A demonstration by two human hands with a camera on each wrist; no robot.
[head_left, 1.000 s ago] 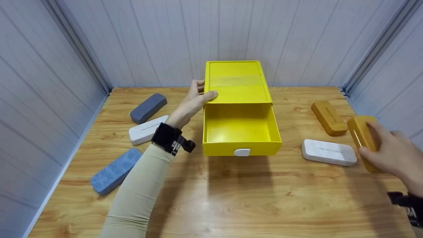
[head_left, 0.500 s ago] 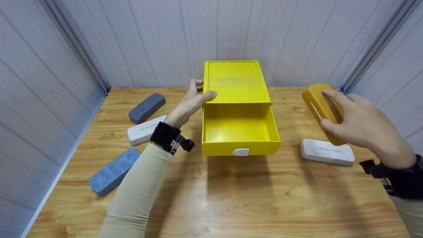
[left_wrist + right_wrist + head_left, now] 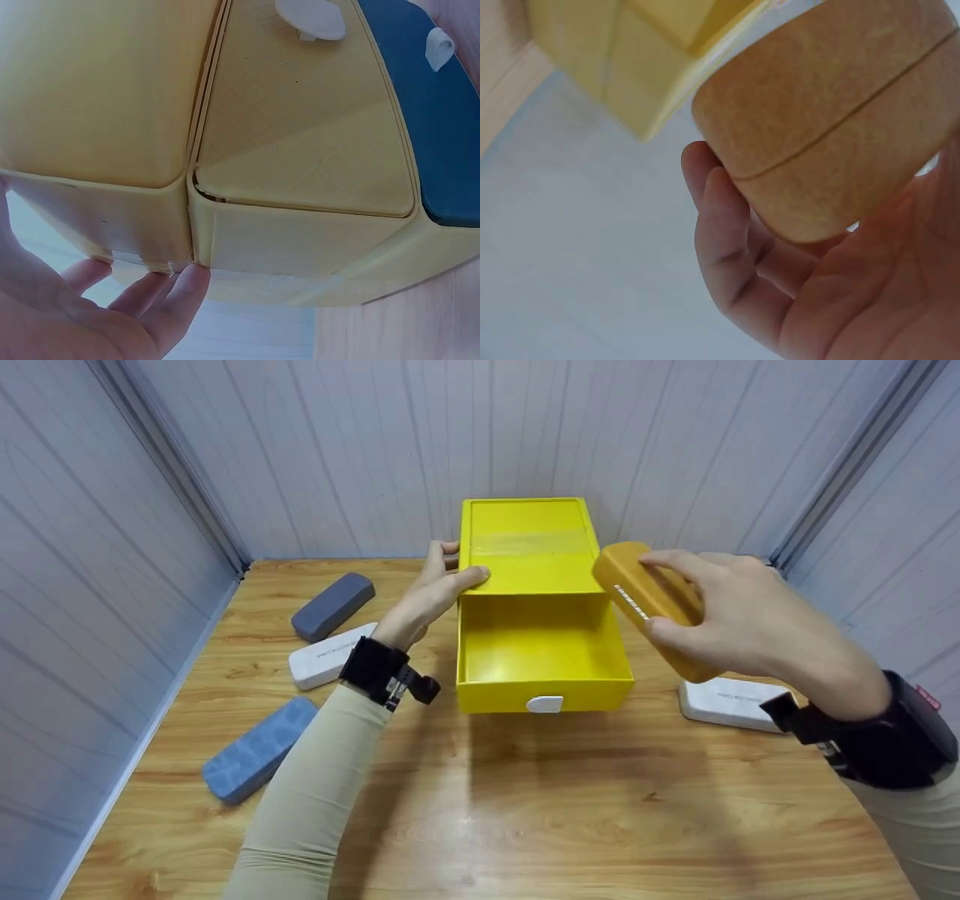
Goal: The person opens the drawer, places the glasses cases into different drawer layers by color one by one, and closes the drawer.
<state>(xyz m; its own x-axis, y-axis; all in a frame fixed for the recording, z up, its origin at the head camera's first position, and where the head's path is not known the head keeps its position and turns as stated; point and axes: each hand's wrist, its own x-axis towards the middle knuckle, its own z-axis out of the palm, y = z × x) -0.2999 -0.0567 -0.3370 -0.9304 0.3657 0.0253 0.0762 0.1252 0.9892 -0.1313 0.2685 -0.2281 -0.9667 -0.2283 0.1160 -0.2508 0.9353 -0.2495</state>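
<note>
A yellow drawer unit (image 3: 532, 525) stands at the back middle, its top drawer (image 3: 495, 696) pulled out with nothing inside. My left hand (image 3: 429, 601) grips the unit's left edge, thumb on top and fingers along the side; the left wrist view shows those fingers (image 3: 180, 307) against the side wall. Off the table, just right of the unit, my right hand (image 3: 750, 615) holds an orange glasses case (image 3: 626, 574) between thumb and fingers. In the right wrist view a seam runs along the case (image 3: 832, 120), close to the unit's yellow corner (image 3: 641, 105).
A white glasses case (image 3: 727, 706) lies at right, partly behind the right wrist strap. On the left lie a dark grey case (image 3: 334, 606), another white case (image 3: 326, 661) and a blue patterned case (image 3: 259, 750). Below the yellow drawers sits a blue drawer (image 3: 435, 135). Panelled walls enclose the table.
My right hand has carried the orange case leftward and up from the right edge to beside the drawer unit. A second orange case on the table is now hidden behind it. My left hand stays put.
</note>
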